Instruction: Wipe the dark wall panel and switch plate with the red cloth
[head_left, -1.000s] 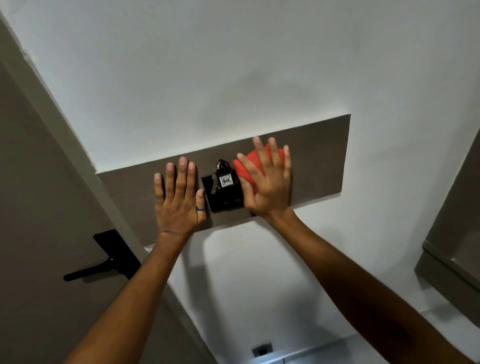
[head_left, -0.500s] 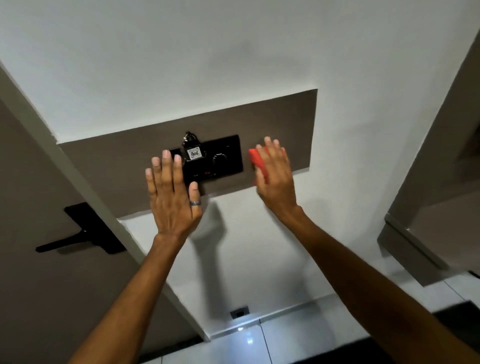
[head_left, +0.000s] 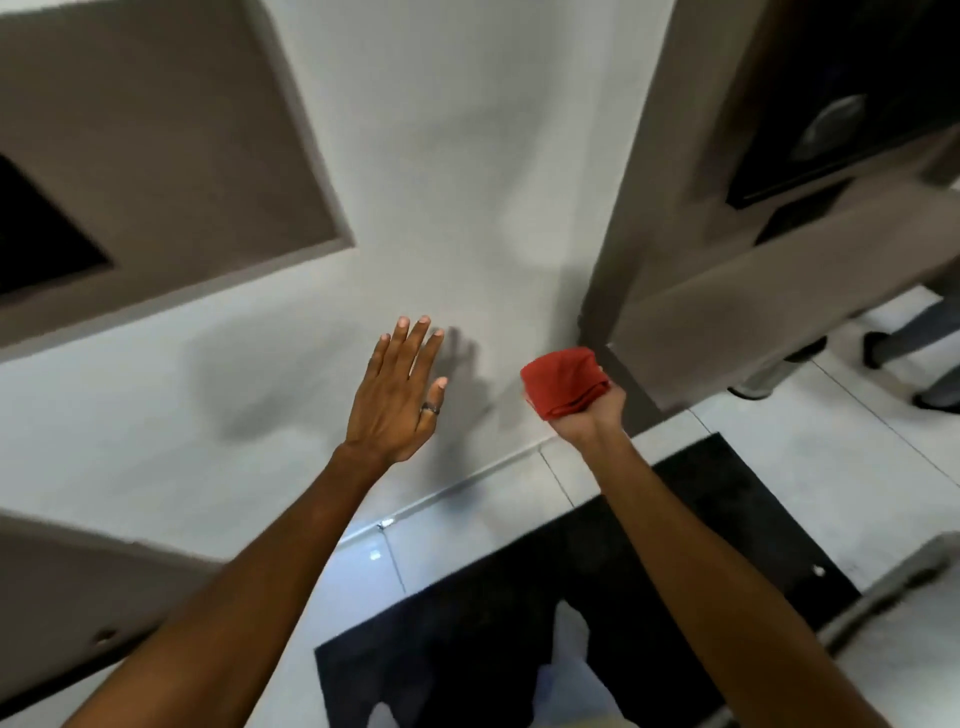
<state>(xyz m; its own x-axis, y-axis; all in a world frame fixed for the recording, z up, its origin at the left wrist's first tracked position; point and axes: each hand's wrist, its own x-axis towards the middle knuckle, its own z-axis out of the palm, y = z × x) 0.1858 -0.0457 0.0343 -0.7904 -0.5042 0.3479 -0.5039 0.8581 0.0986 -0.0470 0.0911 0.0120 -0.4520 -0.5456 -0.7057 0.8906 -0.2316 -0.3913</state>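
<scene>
While both hands are dropping away from the dark wall panel, now up at the left, the right hand is bunching the red cloth in a closed grip and the left hand is hanging open-fingered; wiping looks finished or paused.

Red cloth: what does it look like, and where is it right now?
The red cloth looks soft and is plain red, bunched into a thick folded wad with layered edges showing on its right side. The right hand grips it from below, fingers mostly hidden behind it. It is held up in front of the white wall, away from the dark wall panel. Nothing else touches it.
</scene>
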